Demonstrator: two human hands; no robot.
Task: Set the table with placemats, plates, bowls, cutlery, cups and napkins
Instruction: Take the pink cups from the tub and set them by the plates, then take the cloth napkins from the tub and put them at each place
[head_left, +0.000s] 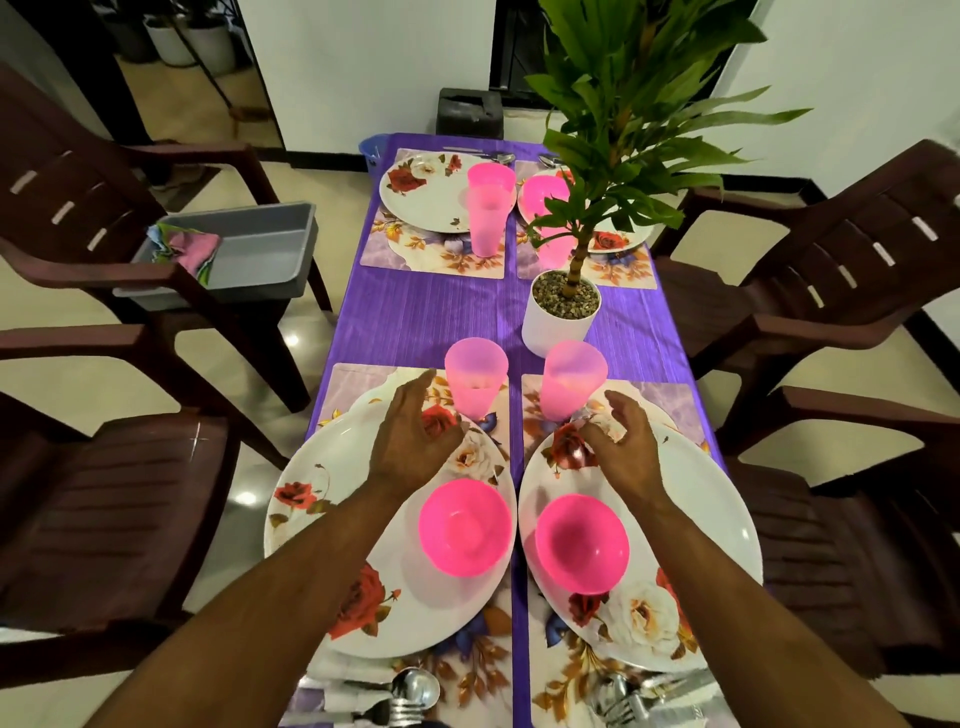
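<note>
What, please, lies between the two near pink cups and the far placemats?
In the head view, bare purple tablecloth and the white plant pot, right of centre.

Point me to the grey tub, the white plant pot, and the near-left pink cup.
grey tub (260, 249): head view, bare inside floor.
white plant pot (553, 328): head view, front of the outer wall.
near-left pink cup (475, 382): head view, side wall.

Plant leaves (613, 171) hide the far right plate (631, 236); near cutlery (410, 696) is cut off
</note>
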